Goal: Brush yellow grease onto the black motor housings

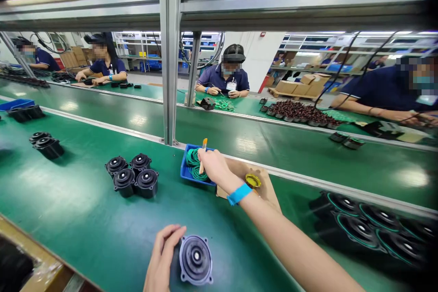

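Note:
My right hand (215,166) is closed around a slim brush (205,143) with an orange end, above a blue bin (184,174). Green rubber rings (198,173) lie inside that bin, partly covered by my fingers. Near the front of the bench stands a black round housing (196,260) with a pale centre and no green ring on its top. My left hand (163,255) is at its left side, fingers extended and slightly curved, fingertips close to the rim. Whether they touch it I cannot tell. Under my right forearm, a yellow round dish (253,180) sits on a cardboard piece (270,187).
Several black housings (132,175) are grouped at left, two more (46,145) beyond. At right, several housings (372,226) carry green rings. A metal post (169,54) rises behind the blue bin. Across the line, co-workers (224,77) sit among green rings and dark parts (301,113).

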`<state>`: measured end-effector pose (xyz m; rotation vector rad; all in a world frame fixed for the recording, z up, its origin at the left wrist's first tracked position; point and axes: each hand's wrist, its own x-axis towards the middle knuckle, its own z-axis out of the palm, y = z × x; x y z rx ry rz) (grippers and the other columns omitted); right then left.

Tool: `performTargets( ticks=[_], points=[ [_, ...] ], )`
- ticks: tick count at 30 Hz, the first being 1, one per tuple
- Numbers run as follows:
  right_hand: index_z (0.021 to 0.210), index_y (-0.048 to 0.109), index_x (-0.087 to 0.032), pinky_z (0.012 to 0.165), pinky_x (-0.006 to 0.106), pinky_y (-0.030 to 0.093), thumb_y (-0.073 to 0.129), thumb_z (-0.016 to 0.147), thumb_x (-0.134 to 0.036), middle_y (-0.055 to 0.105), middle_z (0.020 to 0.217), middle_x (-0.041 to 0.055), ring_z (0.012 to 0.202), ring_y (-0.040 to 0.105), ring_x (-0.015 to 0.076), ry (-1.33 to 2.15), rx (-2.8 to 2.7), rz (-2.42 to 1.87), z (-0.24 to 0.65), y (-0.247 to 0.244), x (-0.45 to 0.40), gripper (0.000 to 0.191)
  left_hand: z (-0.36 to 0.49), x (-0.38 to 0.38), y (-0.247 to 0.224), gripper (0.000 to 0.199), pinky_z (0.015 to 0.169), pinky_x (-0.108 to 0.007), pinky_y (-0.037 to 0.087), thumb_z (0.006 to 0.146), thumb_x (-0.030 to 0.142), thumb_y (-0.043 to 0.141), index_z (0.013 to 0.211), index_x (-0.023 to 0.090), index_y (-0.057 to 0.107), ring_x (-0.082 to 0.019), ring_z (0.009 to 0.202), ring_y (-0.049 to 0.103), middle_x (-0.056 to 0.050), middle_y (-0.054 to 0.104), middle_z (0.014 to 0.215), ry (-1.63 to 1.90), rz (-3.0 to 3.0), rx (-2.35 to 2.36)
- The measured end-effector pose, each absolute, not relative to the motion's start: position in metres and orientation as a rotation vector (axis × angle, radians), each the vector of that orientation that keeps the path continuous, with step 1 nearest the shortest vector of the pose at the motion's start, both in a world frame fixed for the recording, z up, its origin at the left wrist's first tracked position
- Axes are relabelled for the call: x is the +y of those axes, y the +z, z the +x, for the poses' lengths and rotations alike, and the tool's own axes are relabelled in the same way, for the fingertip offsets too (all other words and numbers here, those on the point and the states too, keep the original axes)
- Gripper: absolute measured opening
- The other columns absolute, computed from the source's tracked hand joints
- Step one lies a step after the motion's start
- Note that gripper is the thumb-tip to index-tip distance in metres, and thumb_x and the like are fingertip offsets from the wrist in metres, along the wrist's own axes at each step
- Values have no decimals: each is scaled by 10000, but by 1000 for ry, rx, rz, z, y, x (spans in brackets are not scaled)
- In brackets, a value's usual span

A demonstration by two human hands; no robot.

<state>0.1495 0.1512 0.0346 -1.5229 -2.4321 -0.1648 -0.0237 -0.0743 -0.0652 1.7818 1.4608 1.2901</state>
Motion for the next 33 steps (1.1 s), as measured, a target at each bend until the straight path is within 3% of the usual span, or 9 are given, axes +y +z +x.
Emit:
performTargets(
  ticks=[5,9,12,15,20,25,29,33],
  points=[
    [799,558,-166,703,314,426,494,934,-16,662,719,45,647,592,176,-193,-2432,-1418,165,52,122,211,-35,-73,-62,637,1022,-388,528,827,651,638,1318,246,628,-315,1225,631,-137,670,1290,1293,1662,1289],
    [711,463,-219,690,285,446,515,971,-118,690,761,35,735,633,173,-147,-2397,-1167,181,62,58,283,-40,-73,-69,647,950,-334,578,777,560,757,1351,307,596,-275,1115,700,-84,711,1259,1274,1677,1219],
    [803,536,-221,696,300,497,549,966,-122,743,789,14,696,674,157,-41,-2330,-684,188,57,8,191,-41,-73,-71,727,942,-342,588,767,514,788,1409,287,532,-280,1099,709,-105,699,1282,1264,1690,1155],
    [919,586,-211,693,299,541,545,957,-66,787,824,19,666,716,150,72,-2392,-492,187,46,-23,155,-39,-73,-65,723,947,-364,587,797,542,747,1419,254,516,-303,1143,686,-149,642,1346,1326,1706,1177],
    [919,552,-213,760,287,580,519,1016,-182,805,896,61,790,761,163,164,-2284,-475,188,35,-32,107,-37,-69,-49,680,972,-353,571,803,592,714,1380,272,548,-301,1196,658,-145,613,1380,1328,2017,1206],
    [795,485,-234,860,350,573,566,986,-456,791,998,84,928,749,212,287,-2256,-670,191,33,-29,303,-40,-60,-33,559,926,-274,587,845,611,652,1237,214,626,-247,1071,727,-152,704,1236,1386,2329,1234],
    [818,568,-204,878,326,562,536,1020,-337,798,952,80,854,757,181,67,-2231,-607,190,16,-34,244,-43,-57,-36,503,858,-236,613,876,580,616,1118,139,625,-226,957,767,-169,769,1047,1485,2490,1176],
    [812,616,-213,976,285,527,536,1023,-240,807,912,22,811,756,133,-53,-2150,-622,188,-1,-42,227,-36,-65,-60,358,872,-281,625,922,466,611,1089,153,661,-251,1006,755,-187,743,1133,1592,2452,1161]
  ],
)
